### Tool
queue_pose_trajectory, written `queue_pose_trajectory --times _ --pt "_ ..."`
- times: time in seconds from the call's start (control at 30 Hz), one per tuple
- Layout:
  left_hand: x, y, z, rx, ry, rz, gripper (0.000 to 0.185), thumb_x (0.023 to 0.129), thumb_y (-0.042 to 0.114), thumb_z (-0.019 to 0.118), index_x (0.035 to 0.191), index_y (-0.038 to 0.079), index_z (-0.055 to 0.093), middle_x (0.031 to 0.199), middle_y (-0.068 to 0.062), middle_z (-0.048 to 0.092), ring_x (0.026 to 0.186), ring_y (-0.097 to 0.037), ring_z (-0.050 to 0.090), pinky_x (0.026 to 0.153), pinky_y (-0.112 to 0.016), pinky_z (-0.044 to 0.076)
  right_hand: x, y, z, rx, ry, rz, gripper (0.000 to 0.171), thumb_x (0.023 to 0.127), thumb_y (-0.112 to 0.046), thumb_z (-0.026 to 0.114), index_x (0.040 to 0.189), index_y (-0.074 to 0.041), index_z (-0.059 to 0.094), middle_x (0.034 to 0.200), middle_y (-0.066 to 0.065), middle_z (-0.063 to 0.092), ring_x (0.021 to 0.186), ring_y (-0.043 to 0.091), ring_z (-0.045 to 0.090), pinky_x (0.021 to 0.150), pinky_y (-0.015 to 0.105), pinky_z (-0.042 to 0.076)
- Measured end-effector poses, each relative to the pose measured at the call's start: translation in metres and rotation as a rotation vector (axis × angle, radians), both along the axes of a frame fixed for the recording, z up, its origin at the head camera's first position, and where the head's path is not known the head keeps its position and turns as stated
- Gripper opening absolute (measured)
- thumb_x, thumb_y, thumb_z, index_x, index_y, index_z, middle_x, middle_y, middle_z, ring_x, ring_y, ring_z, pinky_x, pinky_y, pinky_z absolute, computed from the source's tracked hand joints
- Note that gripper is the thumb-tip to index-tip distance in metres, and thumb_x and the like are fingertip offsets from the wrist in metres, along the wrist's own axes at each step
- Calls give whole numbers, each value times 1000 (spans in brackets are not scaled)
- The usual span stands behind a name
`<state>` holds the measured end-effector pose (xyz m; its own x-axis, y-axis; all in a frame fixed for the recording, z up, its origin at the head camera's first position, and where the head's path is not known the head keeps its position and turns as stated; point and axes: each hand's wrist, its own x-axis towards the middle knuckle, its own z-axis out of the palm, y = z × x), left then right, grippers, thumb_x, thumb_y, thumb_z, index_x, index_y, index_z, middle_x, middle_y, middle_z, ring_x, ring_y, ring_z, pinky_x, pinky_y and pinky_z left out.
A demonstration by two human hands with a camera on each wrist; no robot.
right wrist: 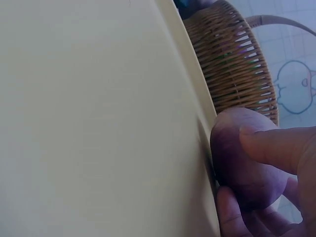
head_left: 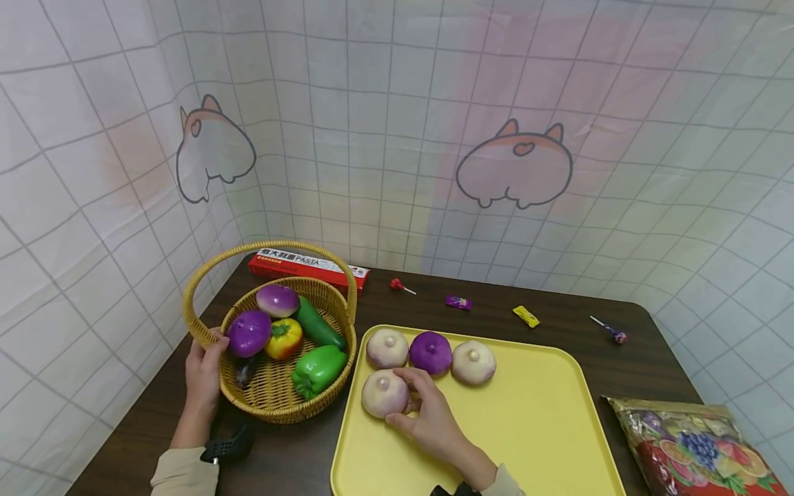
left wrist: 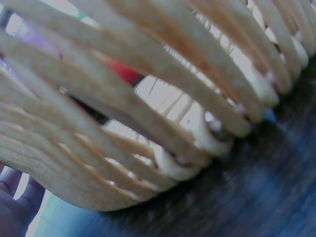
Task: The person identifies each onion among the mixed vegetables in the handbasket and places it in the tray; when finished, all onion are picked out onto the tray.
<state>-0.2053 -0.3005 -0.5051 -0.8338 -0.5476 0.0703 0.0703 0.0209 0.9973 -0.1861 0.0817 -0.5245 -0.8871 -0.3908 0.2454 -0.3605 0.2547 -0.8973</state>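
L grip (head_left: pixel 204 372): basket (head_left: pixel 291 412); R grip (head_left: pixel 431 421): veg (head_left: pixel 380 397)

A white, creased wall covering with a grey grid (head_left: pixel 397 138) spans nine through twelve to three o'clock, pink-tinted near one. Grey-outlined, orange-topped cartoon animal prints mark it at ten and two. Toward six o'clock spreads a dark brown wood-grain tabletop (head_left: pixel 298 461), its rounded far corner near three.

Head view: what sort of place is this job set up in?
Probably a staged tabletop set rather than a working kitchen: creased, grid-patterned sheeting with cartoon prints encloses a dark table, and the wicker basket holds glossy, toy-like vegetables.
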Motion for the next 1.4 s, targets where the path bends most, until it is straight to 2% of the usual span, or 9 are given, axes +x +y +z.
queue_pose_trajectory --times 0.2,0.43,0.77,0.9,1.07,1.27,1.4 --pt "-1 -1 0 22 18 -12 17 100 15 49 111 2 46 112 0 49 99 -11 48 78 -13 42 1 0 1 -8 -6 0 67 75 0 80 134 -7 50 128 6 50 112 27 56 78 33 55" --pt "-1 0 0 13 16 -11 14 100 16 49 110 7 48 113 -2 48 99 -11 48 79 -13 42 1 -1 0 -22 2 -3 67 75 5 78 134 -7 51 131 8 50 115 29 56 79 32 55" --pt "0 0 0 15 22 -7 12 99 15 49 108 6 48 113 -2 48 99 -11 47 80 -14 41 1 -2 -2 -118 54 34 63 77 10 74 134 -3 51 134 16 51 114 37 58 79 36 56" --pt "0 0 0 22 24 -6 15 99 14 49 109 3 47 112 -1 48 99 -11 47 79 -14 41 1 -2 -1 -105 16 -1 57 80 7 73 131 -7 54 132 10 53 114 32 58 81 35 55" --pt "0 1 1 18 12 -6 19 100 16 50 112 2 47 112 1 48 100 -11 48 79 -14 42 1 -3 0 -99 -27 -42 56 77 8 74 127 -10 57 129 6 54 110 27 60 80 33 55" --pt "0 0 0 6 -12 -9 17 100 19 50 114 9 48 112 1 46 100 -12 47 80 -14 41 1 -3 1 -105 -24 -59 57 75 11 75 126 -9 58 127 6 54 106 28 60 78 33 56" --pt "0 -1 -1 13 1 -11 18 100 18 50 113 6 47 111 1 47 99 -12 47 79 -14 42 0 -3 1 -111 -14 -57 57 75 10 75 126 -9 58 127 7 54 105 32 60 77 33 56"
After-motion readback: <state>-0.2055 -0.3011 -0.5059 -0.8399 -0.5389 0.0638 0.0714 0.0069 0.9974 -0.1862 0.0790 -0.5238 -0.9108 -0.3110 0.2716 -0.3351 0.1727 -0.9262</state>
